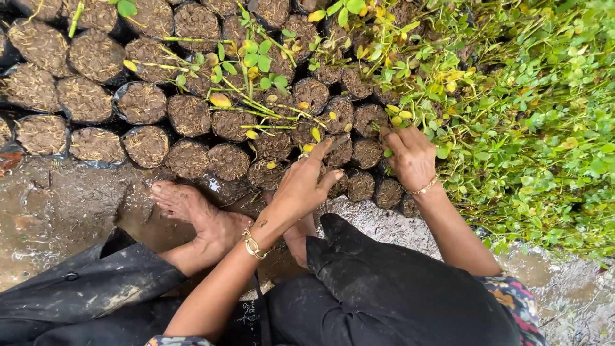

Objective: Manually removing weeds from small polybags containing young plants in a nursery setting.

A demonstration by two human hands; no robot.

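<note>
**Hands among soil-filled nursery bags**

The black nursery bags (229,161), packed with dark soil, stand in tight rows at the edge of wet, muddy ground (57,211). The left hand (306,182) rests on the front row, fingers loosely spread, holding nothing. The right hand (410,157) presses into bags just beside the leafy green seedlings (532,128), fingers curled among stems. A bare foot (192,211) lies near.
</note>
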